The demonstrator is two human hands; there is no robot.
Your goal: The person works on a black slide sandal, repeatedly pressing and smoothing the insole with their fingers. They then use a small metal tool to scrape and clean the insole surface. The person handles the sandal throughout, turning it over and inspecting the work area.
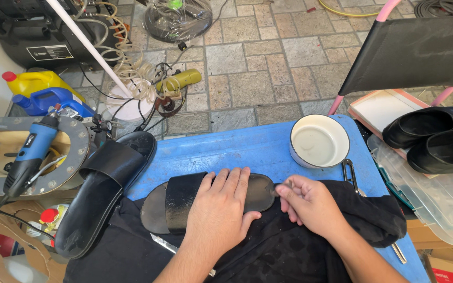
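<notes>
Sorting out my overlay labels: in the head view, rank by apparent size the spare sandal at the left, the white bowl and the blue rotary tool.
1. Spare sandal, clearly largest.
2. White bowl and blue rotary tool: too close to rank; the tool is longer but slimmer.

Two slide sandals — two black shoes, one white bowl, one rotary tool

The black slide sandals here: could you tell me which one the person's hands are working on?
The slide sandal lying across the black cloth, under the left hand. The right hand pinches its end. The other sandal lies untouched at the left.
</notes>
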